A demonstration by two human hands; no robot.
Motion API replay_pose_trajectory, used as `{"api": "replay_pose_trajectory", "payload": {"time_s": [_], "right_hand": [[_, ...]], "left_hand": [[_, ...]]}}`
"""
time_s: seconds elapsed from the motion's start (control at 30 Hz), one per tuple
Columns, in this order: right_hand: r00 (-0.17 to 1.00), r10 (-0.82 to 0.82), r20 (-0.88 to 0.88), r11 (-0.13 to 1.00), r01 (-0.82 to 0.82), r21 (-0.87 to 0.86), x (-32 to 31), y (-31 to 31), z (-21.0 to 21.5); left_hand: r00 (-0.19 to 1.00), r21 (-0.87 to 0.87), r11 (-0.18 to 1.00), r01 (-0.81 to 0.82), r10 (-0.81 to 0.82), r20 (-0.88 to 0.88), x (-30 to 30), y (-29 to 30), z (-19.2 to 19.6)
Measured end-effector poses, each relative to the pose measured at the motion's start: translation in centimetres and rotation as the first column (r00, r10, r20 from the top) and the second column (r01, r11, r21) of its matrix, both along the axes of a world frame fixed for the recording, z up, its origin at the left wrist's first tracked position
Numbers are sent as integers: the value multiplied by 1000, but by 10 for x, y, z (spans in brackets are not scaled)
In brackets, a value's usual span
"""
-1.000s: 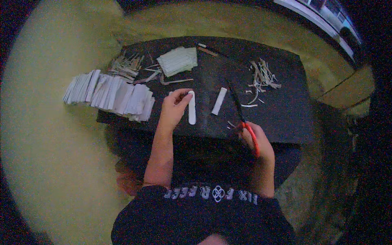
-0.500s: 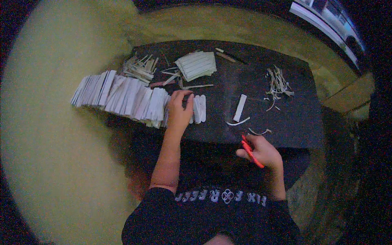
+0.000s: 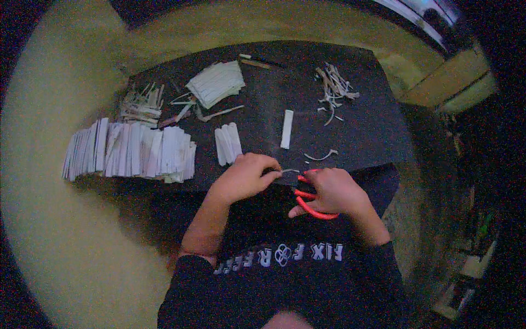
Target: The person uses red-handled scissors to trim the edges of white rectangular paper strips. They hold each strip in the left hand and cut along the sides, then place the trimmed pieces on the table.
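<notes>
My left hand (image 3: 249, 176) pinches a thin pale strip (image 3: 290, 171) between thumb and fingers at the table's near edge. My right hand (image 3: 335, 192) is wrapped round a red-handled tool (image 3: 316, 210), which looks like pliers or snips. Its handles are spread, and its dark jaws lie close to the strip's free end; whether they touch is too blurred to tell. Just beyond my left hand lie several flat, round-ended sticks (image 3: 228, 143). A single white flat piece (image 3: 286, 129) rests farther up the table. Between it and my right hand is a curved scrap (image 3: 322, 156).
A long row of upright thin white slats (image 3: 129, 151) lines the table's (image 3: 263, 98) left near edge. Behind it are loose strips (image 3: 141, 104) and a fanned stack of pale pieces (image 3: 216, 83). A dark pen-like item (image 3: 260, 59) lies far back. Curled scraps (image 3: 335, 88) are piled at right.
My left hand has left the sticks by the slat row and moved right and nearer, now pinching a strip. The tool's handles have spread and turned toward that strip. The view has shifted right.
</notes>
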State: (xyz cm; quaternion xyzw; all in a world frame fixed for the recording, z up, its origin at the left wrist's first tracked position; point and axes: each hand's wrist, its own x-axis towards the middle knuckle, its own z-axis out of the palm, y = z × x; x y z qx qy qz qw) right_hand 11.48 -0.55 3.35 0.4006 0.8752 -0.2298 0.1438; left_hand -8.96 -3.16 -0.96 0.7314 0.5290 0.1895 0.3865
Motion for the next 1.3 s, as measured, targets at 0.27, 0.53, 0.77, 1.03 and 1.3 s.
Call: {"api": "replay_pose_trajectory", "payload": {"time_s": [0.27, 0.53, 0.77, 1.03, 1.3], "right_hand": [[984, -149, -95, 897, 94, -433, 72, 20, -34], [689, -642, -336, 623, 214, -752, 203, 26, -78], [552, -704, -447, 690, 384, -613, 213, 15, -95], [625, -652, -430, 715, 318, -622, 181, 18, -87], [579, -730, -363, 622, 342, -704, 195, 23, -88]], "left_hand": [[864, 347, 793, -501, 435, 254, 26, 33, -5], [997, 372, 928, -21, 49, -63, 73, 43, -67], [982, 283, 956, 80, -26, -190, 75, 51, -73], [972, 277, 958, 73, -5, -236, 80, 56, -56], [932, 251, 954, 163, -66, -356, 86, 66, -70]]}}
